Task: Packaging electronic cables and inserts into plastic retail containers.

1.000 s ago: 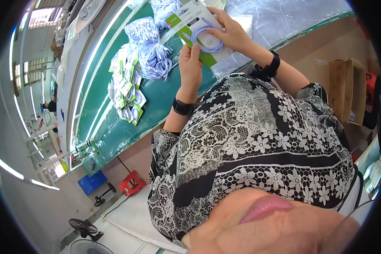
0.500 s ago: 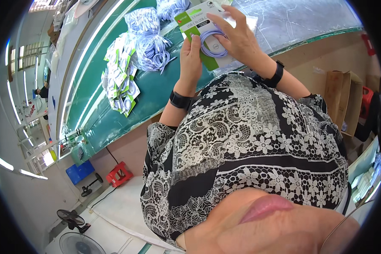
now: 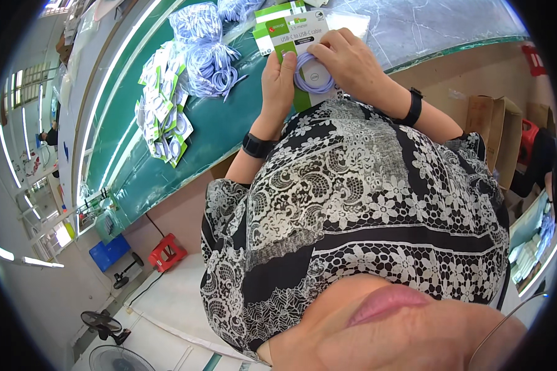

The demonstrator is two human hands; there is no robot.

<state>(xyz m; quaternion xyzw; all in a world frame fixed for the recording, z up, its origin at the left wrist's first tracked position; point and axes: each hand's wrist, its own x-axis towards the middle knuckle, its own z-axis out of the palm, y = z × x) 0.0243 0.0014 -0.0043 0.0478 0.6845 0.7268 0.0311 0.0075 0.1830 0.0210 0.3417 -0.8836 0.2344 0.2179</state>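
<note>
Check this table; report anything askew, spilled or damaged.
Nothing looks spilled or plainly damaged. Only the heap of carded cables stands out: beside the lilac cable bundles on the green tabletop, its cards overlap at mixed angles instead of lying squared. The held cable card looks intact where visible.

A long table (image 3: 220, 120) stretches across the far side — glossy green toward the left, grey and veined toward the right. Below its edge lies a pinkish floor (image 3: 430, 75), with an open cardboard box (image 3: 500, 139) at right and a red stool (image 3: 167, 252) near a blue bin (image 3: 109, 252) at left. Farther left, strip lights (image 3: 10, 156) glow beside barred windows (image 3: 20, 79) — two fans (image 3: 102, 323) stand near left.
</note>
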